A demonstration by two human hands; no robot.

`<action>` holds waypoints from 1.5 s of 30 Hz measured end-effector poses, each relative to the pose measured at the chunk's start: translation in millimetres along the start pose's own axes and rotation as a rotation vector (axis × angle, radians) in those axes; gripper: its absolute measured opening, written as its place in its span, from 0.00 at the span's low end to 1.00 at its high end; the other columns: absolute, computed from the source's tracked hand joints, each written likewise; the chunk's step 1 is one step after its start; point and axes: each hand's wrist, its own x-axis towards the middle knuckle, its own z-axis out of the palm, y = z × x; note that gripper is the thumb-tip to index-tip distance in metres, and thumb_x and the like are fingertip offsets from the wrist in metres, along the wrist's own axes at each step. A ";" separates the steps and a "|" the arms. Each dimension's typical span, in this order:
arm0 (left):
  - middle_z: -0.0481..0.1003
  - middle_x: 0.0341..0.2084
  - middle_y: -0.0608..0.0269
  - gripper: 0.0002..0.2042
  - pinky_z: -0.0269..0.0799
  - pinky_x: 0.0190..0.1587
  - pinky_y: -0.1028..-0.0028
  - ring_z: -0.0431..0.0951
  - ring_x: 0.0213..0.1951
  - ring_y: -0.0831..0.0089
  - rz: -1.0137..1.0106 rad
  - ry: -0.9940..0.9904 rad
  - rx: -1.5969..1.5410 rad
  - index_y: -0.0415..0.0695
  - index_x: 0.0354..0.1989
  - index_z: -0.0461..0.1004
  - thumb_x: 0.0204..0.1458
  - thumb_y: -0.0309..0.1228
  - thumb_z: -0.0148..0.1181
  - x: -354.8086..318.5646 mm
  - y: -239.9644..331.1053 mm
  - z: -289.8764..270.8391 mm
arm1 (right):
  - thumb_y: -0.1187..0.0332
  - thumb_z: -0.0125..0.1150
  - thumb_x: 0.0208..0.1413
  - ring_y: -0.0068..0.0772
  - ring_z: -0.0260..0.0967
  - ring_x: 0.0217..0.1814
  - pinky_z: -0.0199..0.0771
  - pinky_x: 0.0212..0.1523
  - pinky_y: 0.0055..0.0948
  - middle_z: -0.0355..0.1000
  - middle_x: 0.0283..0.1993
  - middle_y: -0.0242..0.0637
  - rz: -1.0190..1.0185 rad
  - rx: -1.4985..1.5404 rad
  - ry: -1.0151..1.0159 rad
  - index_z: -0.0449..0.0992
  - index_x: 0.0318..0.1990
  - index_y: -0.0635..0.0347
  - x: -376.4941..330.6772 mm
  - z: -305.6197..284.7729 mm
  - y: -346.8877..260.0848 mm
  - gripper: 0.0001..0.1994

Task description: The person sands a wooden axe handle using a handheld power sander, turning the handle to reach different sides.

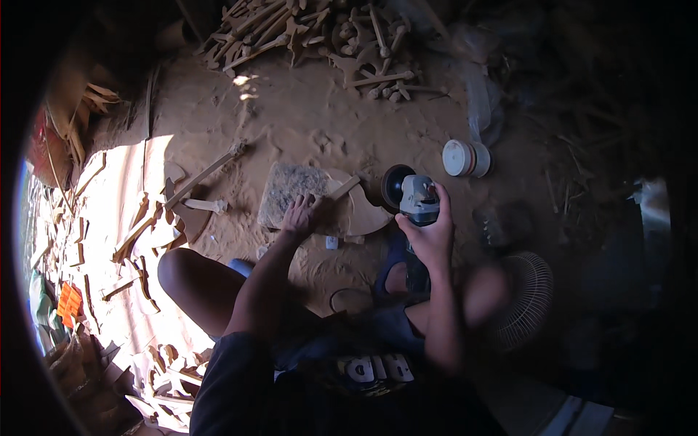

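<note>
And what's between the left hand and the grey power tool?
In the head view, part of the pale axe-shaped piece lies between the left hand and the grey power tool.

We note a dusty brown floor (291,109), scuffed and uneven. Hard sunlight (185,327) whitens it from eight to ten o'clock; small light flecks (247,86) at eleven. Deep shadow (618,240) at three. Round wire fan guard (529,304), four o'clock.

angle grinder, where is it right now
In the head view, the angle grinder is right of centre, gripped in the right hand, between the pale axe-shaped piece on its left and the white tub to its upper right.
</note>
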 end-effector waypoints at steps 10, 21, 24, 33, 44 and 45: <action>0.77 0.51 0.65 0.21 0.69 0.61 0.59 0.73 0.57 0.58 0.017 0.181 -0.309 0.61 0.60 0.79 0.57 0.36 0.63 -3.4 -1.6 1.7 | 0.72 0.74 0.48 0.49 0.62 0.76 0.64 0.73 0.43 0.64 0.71 0.55 0.038 -0.104 -0.399 0.54 0.76 0.63 -38.1 63.0 98.2 0.47; 0.77 0.33 0.63 0.23 0.74 0.42 0.58 0.77 0.39 0.58 0.107 0.266 -0.312 0.53 0.57 0.81 0.51 0.39 0.74 3.7 -13.7 10.0 | 0.59 0.70 0.52 0.67 0.79 0.51 0.77 0.52 0.59 0.79 0.54 0.60 0.330 -0.590 -0.575 0.52 0.79 0.41 -47.3 81.0 90.1 0.46; 0.76 0.32 0.62 0.23 0.74 0.41 0.59 0.76 0.38 0.58 0.110 0.266 -0.381 0.52 0.58 0.81 0.51 0.38 0.73 6.4 -11.7 2.0 | 0.60 0.71 0.53 0.66 0.78 0.54 0.77 0.54 0.57 0.78 0.56 0.59 0.277 -0.586 -0.397 0.53 0.77 0.51 -35.5 73.5 107.2 0.45; 0.76 0.32 0.61 0.23 0.75 0.42 0.60 0.77 0.37 0.59 0.088 0.254 -0.368 0.52 0.57 0.83 0.51 0.38 0.74 14.2 -4.4 8.3 | 0.61 0.72 0.50 0.68 0.79 0.46 0.78 0.45 0.59 0.80 0.48 0.61 0.361 -0.602 -0.390 0.55 0.76 0.46 -13.9 69.0 121.0 0.45; 0.76 0.29 0.62 0.24 0.78 0.39 0.61 0.79 0.34 0.61 0.065 0.272 -0.356 0.53 0.56 0.84 0.48 0.37 0.77 16.3 -6.8 20.6 | 0.60 0.71 0.51 0.68 0.79 0.49 0.78 0.49 0.60 0.80 0.50 0.61 0.391 -0.626 -0.357 0.54 0.77 0.45 -17.2 40.8 142.8 0.45; 0.76 0.29 0.62 0.24 0.78 0.38 0.61 0.79 0.34 0.62 0.054 0.259 -0.368 0.53 0.56 0.84 0.47 0.37 0.77 16.9 -6.0 20.5 | 0.59 0.71 0.52 0.67 0.79 0.50 0.78 0.50 0.60 0.80 0.52 0.60 0.403 -0.664 -0.305 0.54 0.77 0.47 -14.0 37.7 148.0 0.45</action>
